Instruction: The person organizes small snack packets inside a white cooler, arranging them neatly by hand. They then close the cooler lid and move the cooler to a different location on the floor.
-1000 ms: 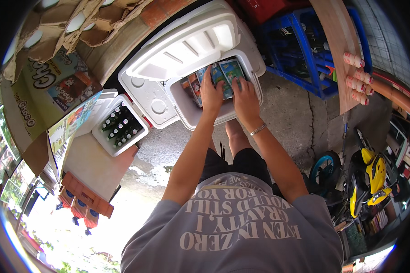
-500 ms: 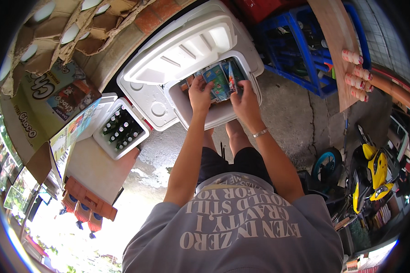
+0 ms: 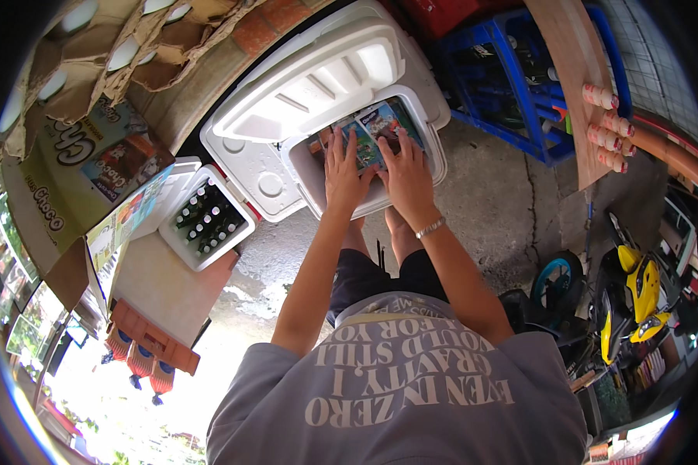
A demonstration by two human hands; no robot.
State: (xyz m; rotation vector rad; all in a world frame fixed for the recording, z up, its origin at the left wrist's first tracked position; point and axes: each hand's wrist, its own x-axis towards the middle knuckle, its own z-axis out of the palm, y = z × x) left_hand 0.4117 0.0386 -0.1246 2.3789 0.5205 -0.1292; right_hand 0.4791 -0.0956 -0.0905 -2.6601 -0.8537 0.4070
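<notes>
Packs (image 3: 382, 116) with bright blue and green pictures lie under both hands, down inside a big white cooler (image 3: 310, 180). The left hand (image 3: 343, 174) lies on the packs with its fingers spread apart, and it does not pinch any of them. Just beside it, the right hand (image 3: 408, 172) is open too, its fingers spread over the packs. The two thumbs are very near each other, but I cannot tell if they touch. The blue pack pokes out just past the right hand's fingertips. Past the left hand, the cooler's white lid (image 3: 302, 85) is tipped up and open. Left of the hands is a smaller white cooler (image 3: 248, 226), full of dark green bottles (image 3: 206, 218) with white caps. Farther left is a big printed cardboard box (image 3: 105, 147), and beyond it are bumpy brown trays (image 3: 93, 50) with round white things in them. Right of the hands and farther ahead is a blue crate (image 3: 537, 139) holding dark things that are hard to make out. Next to it, a wooden board (image 3: 580, 101) has little pale bottles (image 3: 603, 138) with red tops on it.
</notes>
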